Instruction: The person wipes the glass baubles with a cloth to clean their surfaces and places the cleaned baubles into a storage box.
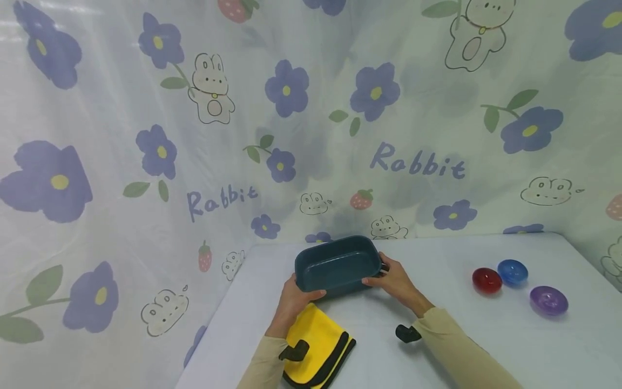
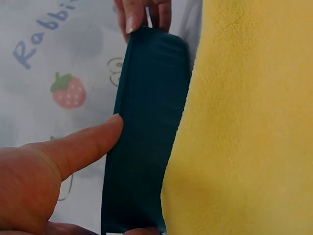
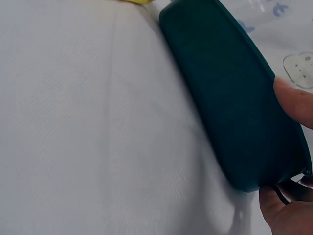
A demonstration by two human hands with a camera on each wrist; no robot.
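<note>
Both hands grip a dark teal rectangular baking dish (image 1: 340,265) by its short ends near the back of the table. My left hand (image 1: 295,303) holds the left end, thumb pressed along the near rim; its other fingers are mostly hidden. At the other end my right hand (image 1: 396,282) has its thumb on the near rim and fingers at a dark end handle (image 3: 293,190), as the right wrist view shows. The dish's inside shows no contents. Beneath the left forearm lies a folded yellow cloth (image 1: 316,337) with black edging, which fills much of the left wrist view.
On the table's right side stand three small shiny bowls: red (image 1: 487,281), blue (image 1: 512,272) and purple (image 1: 549,300). A white cloth (image 1: 389,346) covers the table. Behind and to the left hangs a curtain (image 1: 320,140) printed with flowers and rabbits.
</note>
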